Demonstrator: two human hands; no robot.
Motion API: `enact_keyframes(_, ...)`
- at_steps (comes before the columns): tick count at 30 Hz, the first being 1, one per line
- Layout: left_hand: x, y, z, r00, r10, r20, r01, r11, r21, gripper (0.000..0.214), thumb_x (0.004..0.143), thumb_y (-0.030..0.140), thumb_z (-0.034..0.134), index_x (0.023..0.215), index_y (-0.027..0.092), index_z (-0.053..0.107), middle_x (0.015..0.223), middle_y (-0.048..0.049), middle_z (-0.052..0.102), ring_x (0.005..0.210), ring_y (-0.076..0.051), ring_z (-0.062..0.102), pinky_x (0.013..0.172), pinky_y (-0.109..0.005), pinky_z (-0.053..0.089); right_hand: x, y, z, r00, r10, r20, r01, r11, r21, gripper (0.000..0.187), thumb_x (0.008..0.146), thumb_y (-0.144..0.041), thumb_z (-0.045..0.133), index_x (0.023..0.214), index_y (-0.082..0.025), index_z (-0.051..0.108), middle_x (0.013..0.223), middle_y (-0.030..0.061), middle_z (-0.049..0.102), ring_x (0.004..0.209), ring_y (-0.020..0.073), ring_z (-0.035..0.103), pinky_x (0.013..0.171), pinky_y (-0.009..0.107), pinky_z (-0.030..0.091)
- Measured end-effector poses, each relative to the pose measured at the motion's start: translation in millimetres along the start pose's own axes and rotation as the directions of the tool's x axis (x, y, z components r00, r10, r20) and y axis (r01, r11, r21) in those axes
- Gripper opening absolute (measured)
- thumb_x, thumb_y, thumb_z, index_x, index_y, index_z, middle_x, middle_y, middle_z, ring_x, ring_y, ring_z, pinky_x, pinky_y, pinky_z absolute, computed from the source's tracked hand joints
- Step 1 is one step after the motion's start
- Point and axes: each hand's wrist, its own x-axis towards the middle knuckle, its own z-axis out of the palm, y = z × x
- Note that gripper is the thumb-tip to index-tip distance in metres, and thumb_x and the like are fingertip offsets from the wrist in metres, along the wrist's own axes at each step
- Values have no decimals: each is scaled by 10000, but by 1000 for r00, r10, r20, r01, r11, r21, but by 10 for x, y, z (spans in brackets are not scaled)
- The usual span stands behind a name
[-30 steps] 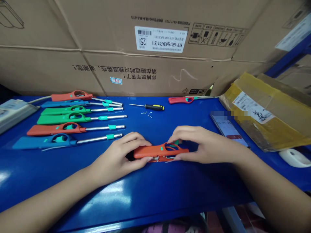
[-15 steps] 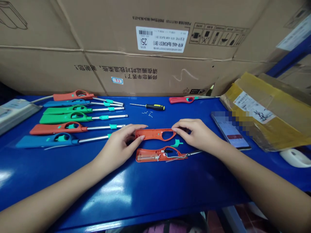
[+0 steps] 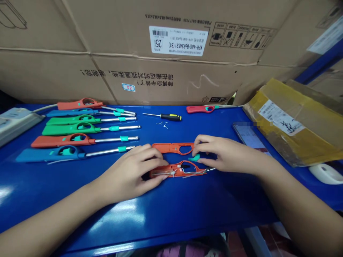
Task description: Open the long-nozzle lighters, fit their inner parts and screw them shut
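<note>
An orange gas lighter lies opened into two halves on the blue table. Its lower half (image 3: 175, 170) holds the clear fuel tank, a black igniter part, thin wires and a metal tube that runs off to the right. My left hand (image 3: 136, 169) is closed around the left end of this half, thumb at the near edge and fingers at the far edge. Just behind it lies the bare orange cover half (image 3: 171, 147). With fingertips and thumb, my right hand (image 3: 214, 151) pinches the small green trigger (image 3: 195, 157), between the two halves at their right ends.
Several assembled lighters (image 3: 64, 154) lie in a row at the left. Behind the halves are a screwdriver (image 3: 171, 117), small screws (image 3: 163, 124) and a red lighter (image 3: 199, 109). A phone (image 3: 248, 137), a taped carton (image 3: 292, 125) and a white mouse (image 3: 325, 174) sit at the right.
My left hand has let go of the cover half and taken hold of the lower half. My right hand has left the cover and now pinches the green trigger.
</note>
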Motion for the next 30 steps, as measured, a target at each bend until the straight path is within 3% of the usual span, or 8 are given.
enact_keyframes(2, 6, 1, 12, 1000, -9, 4, 9, 999, -34, 192, 978, 296, 607, 1133, 224, 695, 1064, -55, 705, 943, -199, 620, 817, -346, 503, -4, 19, 1, 999, 37, -11, -38, 996, -86, 149, 966, -244, 566, 1060, -230, 681, 1044, 46, 641, 869, 167, 618, 781, 310, 473)
enact_keyframes(6, 23, 10, 49, 999, -45, -24, 42, 990, -136, 162, 974, 278, 625, 1108, 216, 693, 1044, -42, 709, 962, -181, 625, 834, -317, 510, 27, -17, 48, 986, 68, -154, -96, 979, -182, 152, 971, -291, 578, 1055, -199, 667, 1049, 66, 626, 904, 192, 617, 797, 335, 477)
enact_keyframes(10, 32, 29, 71, 998, -56, -19, 52, 983, -176, 110, 971, 255, 624, 1015, 209, 714, 1004, -42, 700, 950, -173, 631, 839, -303, 519, 81, -188, 182, 990, -32, -137, 25, 999, -47, 123, 960, -310, 620, 1027, -222, 674, 1112, 62, 621, 1018, 194, 611, 865, 328, 484)
enact_keyframes(14, 44, 46, 74, 997, -52, -51, 44, 986, -159, 134, 982, 264, 608, 1006, 207, 727, 1015, -55, 712, 951, -184, 647, 849, -322, 534, 117, -302, 279, 999, 5, -52, -7, 999, -45, 91, 979, -236, 564, 959, -197, 644, 1070, 70, 624, 984, 202, 607, 861, 352, 481)
enact_keyframes(18, 55, 50, 66, 984, -102, -144, 65, 968, -241, 114, 976, 257, 625, 990, 205, 725, 1006, -38, 724, 940, -163, 670, 848, -297, 549, 98, -248, 218, 984, 55, -170, -42, 996, 81, 68, 989, -242, 548, 975, -213, 608, 1056, 52, 618, 965, 176, 598, 861, 324, 471)
enact_keyframes(21, 60, 13, 84, 952, -210, -225, 138, 944, -299, 108, 952, 283, 665, 973, 201, 732, 988, -33, 725, 908, -154, 679, 825, -281, 553, 95, -155, 178, 951, 125, -282, -113, 992, 59, 49, 970, -250, 576, 944, -214, 596, 1018, 44, 625, 930, 175, 601, 825, 313, 464)
enact_keyframes(25, 69, -56, 138, 932, -270, -243, 214, 949, -233, 148, 945, 321, 673, 984, 193, 736, 980, -42, 711, 894, -168, 656, 792, -301, 540, 128, -94, 204, 936, 213, -281, -239, 969, -59, 39, 952, -241, 583, 950, -210, 607, 1007, 46, 646, 914, 190, 614, 782, 322, 456)
enact_keyframes(30, 65, -56, 128, 950, -182, -254, 160, 981, -105, 172, 946, 304, 673, 1085, 209, 709, 1061, -40, 688, 975, -184, 625, 874, -339, 502, 67, -95, 88, 935, 206, -290, -232, 971, -58, 88, 956, -298, 566, 954, -224, 614, 983, 35, 656, 857, 175, 605, 740, 308, 445)
